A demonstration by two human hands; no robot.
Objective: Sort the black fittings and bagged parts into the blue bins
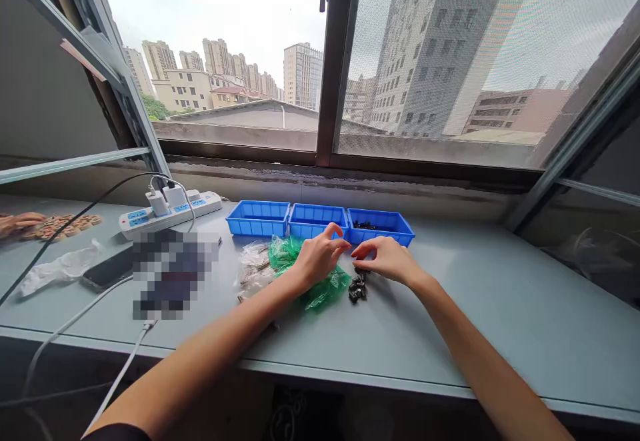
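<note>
My left hand (320,256) hovers over a crumpled green plastic bag (327,291), its fingers curled in a pinch. Facing it, my right hand (387,258) has thumb and fingers drawn together at the tips. Anything between either hand's fingertips is too small to make out. Just below the right fingertips lies a small pile of black parts (357,288) on the table. Clear plastic bags (255,264) with small parts in them lie left of the green bag. Behind my hands stands a blue bin (383,233) with some black parts inside.
Two more blue bins, a left one (257,226) and a middle one (315,213), join the row. A white power strip (173,214), cables and a dark phone (107,271) lie to the left. Another person's hand (23,221) rests by small wooden-looking pieces (65,226).
</note>
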